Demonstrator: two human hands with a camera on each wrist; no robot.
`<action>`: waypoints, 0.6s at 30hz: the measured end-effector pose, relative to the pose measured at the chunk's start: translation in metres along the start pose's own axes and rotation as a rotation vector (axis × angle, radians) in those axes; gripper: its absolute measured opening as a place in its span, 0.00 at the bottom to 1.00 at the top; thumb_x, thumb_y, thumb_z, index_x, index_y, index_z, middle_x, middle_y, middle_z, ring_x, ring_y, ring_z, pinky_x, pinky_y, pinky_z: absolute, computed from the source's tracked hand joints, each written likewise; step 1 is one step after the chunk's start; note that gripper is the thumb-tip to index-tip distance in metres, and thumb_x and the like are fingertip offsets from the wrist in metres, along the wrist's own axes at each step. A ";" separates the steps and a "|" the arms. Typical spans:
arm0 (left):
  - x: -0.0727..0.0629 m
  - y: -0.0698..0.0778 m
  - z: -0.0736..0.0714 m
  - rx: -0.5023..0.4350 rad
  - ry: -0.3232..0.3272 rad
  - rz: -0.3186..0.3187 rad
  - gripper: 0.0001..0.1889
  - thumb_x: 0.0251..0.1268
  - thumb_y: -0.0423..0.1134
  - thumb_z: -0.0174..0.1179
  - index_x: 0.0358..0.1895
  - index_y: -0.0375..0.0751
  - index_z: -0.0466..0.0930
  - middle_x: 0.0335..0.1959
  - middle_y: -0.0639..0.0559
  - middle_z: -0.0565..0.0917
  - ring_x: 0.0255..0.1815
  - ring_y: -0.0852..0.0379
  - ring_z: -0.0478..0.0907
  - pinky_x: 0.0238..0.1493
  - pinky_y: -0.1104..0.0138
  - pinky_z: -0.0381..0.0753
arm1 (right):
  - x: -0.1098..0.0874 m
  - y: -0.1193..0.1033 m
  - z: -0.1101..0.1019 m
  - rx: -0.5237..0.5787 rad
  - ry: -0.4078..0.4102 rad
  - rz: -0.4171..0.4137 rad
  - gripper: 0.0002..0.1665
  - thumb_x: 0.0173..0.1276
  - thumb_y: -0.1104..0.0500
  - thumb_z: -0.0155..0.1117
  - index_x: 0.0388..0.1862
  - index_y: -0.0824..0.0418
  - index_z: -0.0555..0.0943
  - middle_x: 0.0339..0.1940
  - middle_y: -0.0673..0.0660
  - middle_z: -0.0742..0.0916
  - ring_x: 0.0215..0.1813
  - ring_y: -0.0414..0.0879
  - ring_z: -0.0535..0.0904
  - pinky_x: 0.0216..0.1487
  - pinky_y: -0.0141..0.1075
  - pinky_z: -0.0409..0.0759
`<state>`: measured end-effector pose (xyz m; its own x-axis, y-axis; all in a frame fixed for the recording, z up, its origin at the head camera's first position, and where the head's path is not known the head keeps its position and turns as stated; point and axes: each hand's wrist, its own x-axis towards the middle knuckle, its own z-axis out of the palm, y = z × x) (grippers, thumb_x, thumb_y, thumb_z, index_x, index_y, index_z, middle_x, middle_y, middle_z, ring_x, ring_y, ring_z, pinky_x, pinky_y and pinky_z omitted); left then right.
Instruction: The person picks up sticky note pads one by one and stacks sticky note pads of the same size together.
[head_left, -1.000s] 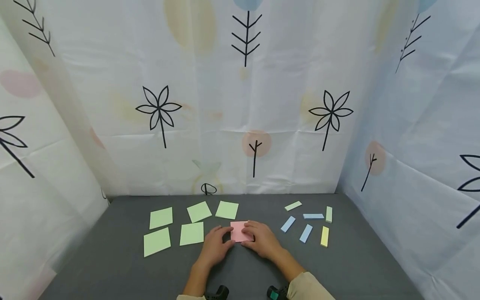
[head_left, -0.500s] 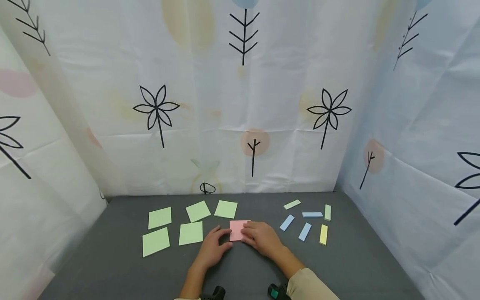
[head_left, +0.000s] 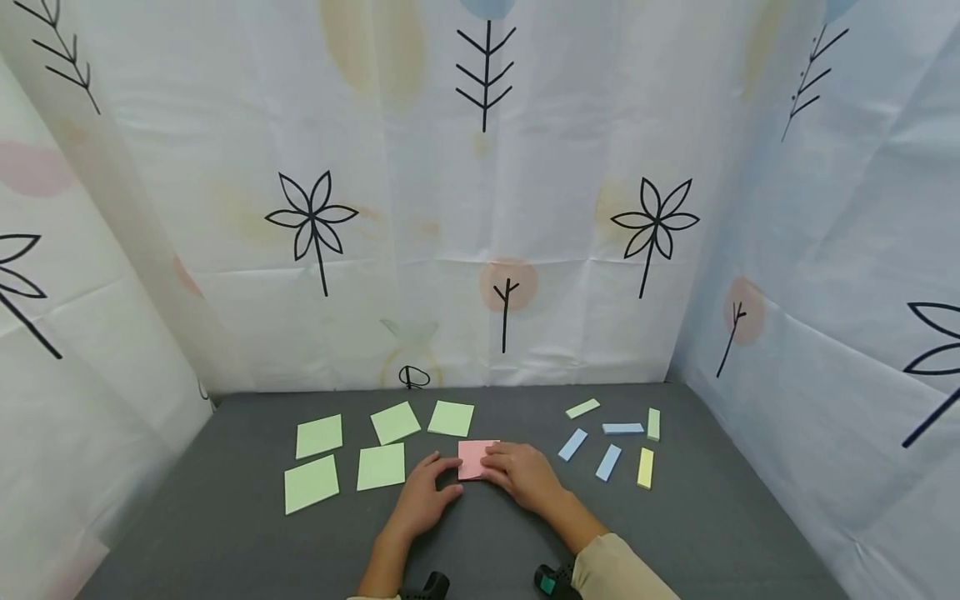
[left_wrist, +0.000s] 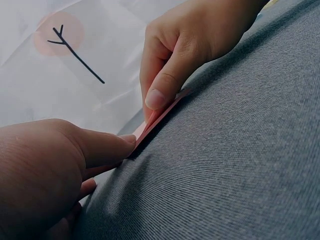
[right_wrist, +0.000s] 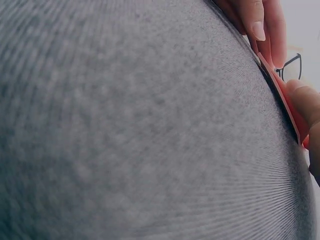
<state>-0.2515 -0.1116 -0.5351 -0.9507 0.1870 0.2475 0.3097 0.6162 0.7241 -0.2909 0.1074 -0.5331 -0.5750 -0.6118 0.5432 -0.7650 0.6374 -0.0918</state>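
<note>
A pink sticky note pad [head_left: 472,460] lies on the grey table in front of me. My right hand [head_left: 525,477] pinches its top sheet at the right side; in the left wrist view, the sheet [left_wrist: 151,120] bends up a little from the layer below. My left hand [head_left: 422,497] sits at the pad's left edge, fingertips touching it and the thumb lower down, slightly apart in the right wrist view. The right thumb [right_wrist: 304,100] lies on the pink paper in that view. The right fingers' far side is hidden.
Several square green sticky notes [head_left: 381,467] lie to the left on the grey table [head_left: 225,533]. To the right are several narrow strips: blue [head_left: 608,463], green [head_left: 654,424] and yellow [head_left: 645,468]. Patterned white cloth [head_left: 420,275] closes off the back and sides.
My left thumb has eased away from the pad's lower left corner. The right fingers have closed in on the pad's right side, and its sheet has begun to lift. The view has shifted slightly.
</note>
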 end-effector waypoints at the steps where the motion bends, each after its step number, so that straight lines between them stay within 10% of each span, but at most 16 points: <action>1: 0.000 0.000 0.000 0.000 0.001 -0.002 0.19 0.58 0.36 0.68 0.54 0.40 0.82 0.60 0.34 0.76 0.68 0.33 0.64 0.61 0.39 0.64 | 0.000 -0.001 0.000 0.005 -0.003 0.006 0.13 0.65 0.52 0.67 0.44 0.56 0.88 0.48 0.54 0.87 0.55 0.50 0.82 0.54 0.46 0.78; 18: 0.004 0.003 0.006 0.181 0.096 0.018 0.21 0.49 0.36 0.73 0.51 0.41 0.84 0.49 0.44 0.83 0.59 0.39 0.73 0.59 0.43 0.68 | 0.006 0.001 0.003 0.300 -0.011 0.294 0.18 0.63 0.58 0.69 0.52 0.62 0.84 0.55 0.60 0.83 0.60 0.56 0.74 0.60 0.53 0.72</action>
<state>-0.2549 -0.1045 -0.5360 -0.9365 0.1307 0.3255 0.3100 0.7424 0.5939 -0.2963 0.1033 -0.5322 -0.7832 -0.4300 0.4491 -0.6175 0.6218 -0.4817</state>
